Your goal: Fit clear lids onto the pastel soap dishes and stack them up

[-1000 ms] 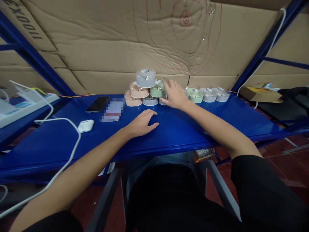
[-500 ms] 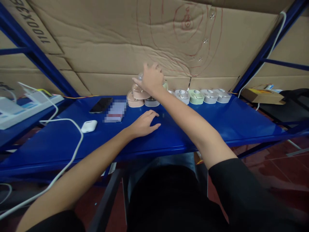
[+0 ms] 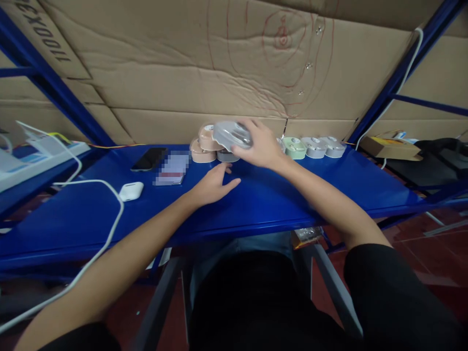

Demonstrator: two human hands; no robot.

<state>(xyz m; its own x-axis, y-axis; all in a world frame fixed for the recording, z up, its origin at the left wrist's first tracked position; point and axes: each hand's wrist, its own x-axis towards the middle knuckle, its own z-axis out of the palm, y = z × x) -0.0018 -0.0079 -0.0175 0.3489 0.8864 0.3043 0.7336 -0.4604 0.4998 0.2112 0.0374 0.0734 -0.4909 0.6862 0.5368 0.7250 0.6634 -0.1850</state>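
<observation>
Head view: the right hand (image 3: 263, 146) grips a grey box (image 3: 229, 134) with a clear lid, fingers closed around its right end. The box is tilted and raised above the worktop (image 3: 278, 200), beside an upper peach box (image 3: 207, 142), which sits on a lower peach box (image 3: 203, 156). The left hand (image 3: 212, 187) is at the worktop, fingers loosely bent, thumb spread, with nothing visible in its grasp. Right of the right hand, a green box (image 3: 295, 148) stands in a row with two pale boxes (image 3: 316, 147).

Two peach boxes (image 3: 204, 155); four-plus grey boxes (image 3: 314, 148); one visible green box (image 3: 295, 149); two phones (image 3: 149, 159); one white case (image 3: 131, 191)
</observation>
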